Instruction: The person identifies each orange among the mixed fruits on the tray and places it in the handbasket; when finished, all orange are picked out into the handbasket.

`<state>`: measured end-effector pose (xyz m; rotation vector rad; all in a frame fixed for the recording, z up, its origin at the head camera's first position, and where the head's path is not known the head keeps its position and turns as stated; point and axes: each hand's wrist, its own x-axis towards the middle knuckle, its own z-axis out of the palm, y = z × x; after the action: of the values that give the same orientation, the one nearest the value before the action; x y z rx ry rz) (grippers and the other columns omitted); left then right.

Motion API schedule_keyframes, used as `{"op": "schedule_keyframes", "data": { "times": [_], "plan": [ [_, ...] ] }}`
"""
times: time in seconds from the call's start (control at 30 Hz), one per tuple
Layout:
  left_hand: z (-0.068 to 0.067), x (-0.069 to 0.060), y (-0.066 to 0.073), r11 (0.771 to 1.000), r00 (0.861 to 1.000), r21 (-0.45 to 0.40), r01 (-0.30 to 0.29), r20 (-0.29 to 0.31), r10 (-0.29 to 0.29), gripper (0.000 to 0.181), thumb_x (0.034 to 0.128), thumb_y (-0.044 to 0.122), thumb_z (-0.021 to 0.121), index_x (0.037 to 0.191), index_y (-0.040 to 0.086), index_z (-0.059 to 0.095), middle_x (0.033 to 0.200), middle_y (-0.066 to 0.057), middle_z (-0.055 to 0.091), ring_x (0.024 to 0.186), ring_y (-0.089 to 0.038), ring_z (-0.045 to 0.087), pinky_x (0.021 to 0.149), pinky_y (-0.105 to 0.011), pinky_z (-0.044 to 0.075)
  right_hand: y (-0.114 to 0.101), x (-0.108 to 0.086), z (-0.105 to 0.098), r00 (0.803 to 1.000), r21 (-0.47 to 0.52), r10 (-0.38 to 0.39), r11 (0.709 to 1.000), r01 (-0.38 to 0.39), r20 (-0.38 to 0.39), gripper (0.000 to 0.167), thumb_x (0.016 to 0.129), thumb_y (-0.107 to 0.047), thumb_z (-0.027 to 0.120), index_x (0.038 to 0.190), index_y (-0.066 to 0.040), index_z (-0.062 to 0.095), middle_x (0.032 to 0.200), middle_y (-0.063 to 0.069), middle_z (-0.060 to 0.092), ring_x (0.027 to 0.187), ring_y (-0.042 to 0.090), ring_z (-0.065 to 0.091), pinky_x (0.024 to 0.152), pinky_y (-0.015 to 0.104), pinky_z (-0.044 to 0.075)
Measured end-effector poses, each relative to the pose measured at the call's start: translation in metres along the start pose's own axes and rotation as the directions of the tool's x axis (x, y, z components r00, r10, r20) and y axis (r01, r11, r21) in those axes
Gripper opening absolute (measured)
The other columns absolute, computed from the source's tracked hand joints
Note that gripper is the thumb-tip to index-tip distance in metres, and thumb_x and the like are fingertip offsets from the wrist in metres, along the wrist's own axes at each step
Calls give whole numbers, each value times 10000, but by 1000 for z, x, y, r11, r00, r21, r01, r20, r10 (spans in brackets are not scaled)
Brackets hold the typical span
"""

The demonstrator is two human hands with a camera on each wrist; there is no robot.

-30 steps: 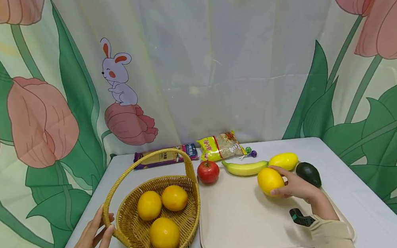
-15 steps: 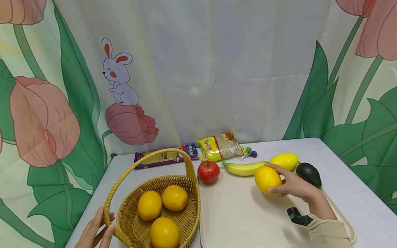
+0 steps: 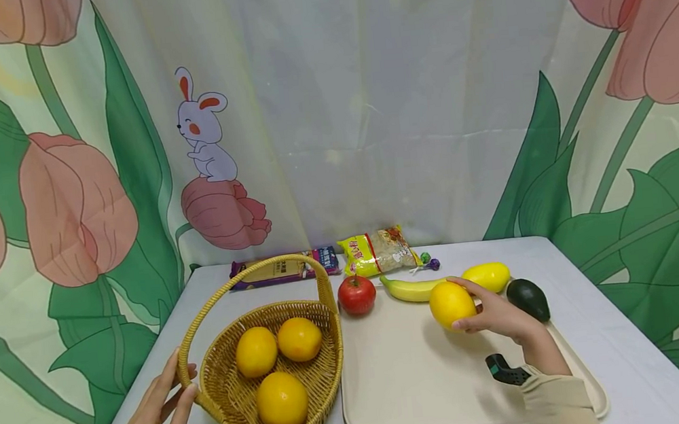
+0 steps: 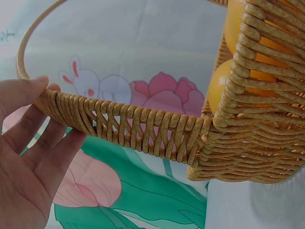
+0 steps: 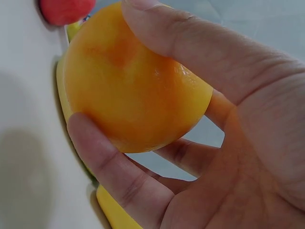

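Observation:
My left hand (image 3: 153, 421) holds the wicker basket's handle (image 3: 276, 259) low on its left side. In the left wrist view, thumb and fingers (image 4: 57, 157) lie on opposite sides of the woven strip. Inside the basket (image 3: 227, 383) are three yellow-orange oranges, one of them (image 3: 282, 402) nearest the front. A similar orange (image 3: 451, 305) is gripped by my right hand (image 3: 499, 316) above the tray (image 3: 405, 383). The right wrist view shows the thumb on top of this orange (image 5: 124, 81) and fingers curled beneath it. Its shadow falls on the tray.
Along the tray's back edge lie a red round fruit (image 3: 356, 295), a banana (image 3: 411, 290), a yellow oval fruit (image 3: 488, 277) and a dark green avocado (image 3: 528, 299). Behind them are a purple packet (image 3: 319, 260), a yellow-and-clear bag (image 3: 380, 250) and two lollipops (image 3: 430, 262).
My right hand has moved a little to the left with the orange, over the tray. The left hand and the basket have stayed in place.

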<state>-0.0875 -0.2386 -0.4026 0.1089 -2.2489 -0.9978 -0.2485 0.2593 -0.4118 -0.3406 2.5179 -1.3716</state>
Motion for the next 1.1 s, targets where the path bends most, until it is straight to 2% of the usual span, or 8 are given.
{"op": "schedule_keyframes", "data": {
  "times": [0.43, 1.1],
  "plan": [
    [1, 1, -1, 1000, 1000, 4, 1, 13, -1, 645, 881, -15, 616, 1419, 286, 426, 1027, 317, 474, 997, 264, 418, 773, 71, 440, -8, 3, 4, 1000, 1, -11, 1000, 11, 12, 893, 779, -264, 775, 1489, -223, 236, 1347, 253, 360, 908, 253, 561, 764, 319, 578],
    [-1, 1, 0, 1000, 1000, 10, -5, 18, 5, 613, 893, 12, 610, 1421, 267, 430, 1035, 305, 481, 998, 267, 412, 777, 69, 440, -22, 10, 13, 996, -14, -52, 999, 53, 70, 889, 791, -267, 762, 1496, -205, 224, 1420, 253, 299, 953, 261, 554, 791, 297, 545]
  ]
}}
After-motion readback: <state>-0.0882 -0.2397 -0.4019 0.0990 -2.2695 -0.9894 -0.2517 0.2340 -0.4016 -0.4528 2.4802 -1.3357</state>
